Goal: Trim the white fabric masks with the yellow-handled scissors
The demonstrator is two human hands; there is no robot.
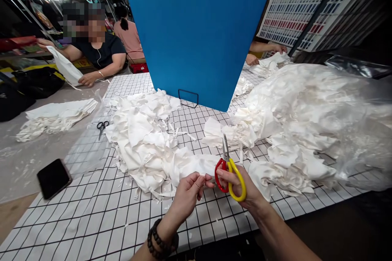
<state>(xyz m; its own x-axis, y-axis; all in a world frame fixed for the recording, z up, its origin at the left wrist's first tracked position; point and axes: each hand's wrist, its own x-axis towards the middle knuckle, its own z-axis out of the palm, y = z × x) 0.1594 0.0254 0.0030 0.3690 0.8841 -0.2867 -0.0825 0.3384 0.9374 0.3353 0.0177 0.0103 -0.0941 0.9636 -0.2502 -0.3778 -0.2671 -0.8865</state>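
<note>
My left hand [190,189], with a dark bead bracelet at the wrist, pinches the edge of a white cloth piece [196,164] in front of me. Beside it, my right hand [245,187] is closed around scissors [226,157] with one red and one yellow handle. Their blades point up and away from me, slightly parted, and the fingers pass through the handles. A heap of white cloth pieces [141,134] spreads to the left of my hands. Another pile of white cloth pieces [297,163] lies on the right.
A blue board [202,32] stands upright across the table [104,212]. Dark scissors [102,126] and a phone [54,178] lie left. Clear plastic [367,110] covers cloth on the right. A co-worker [104,55] at left handles white cloth; another person's hands [254,58] show behind the board.
</note>
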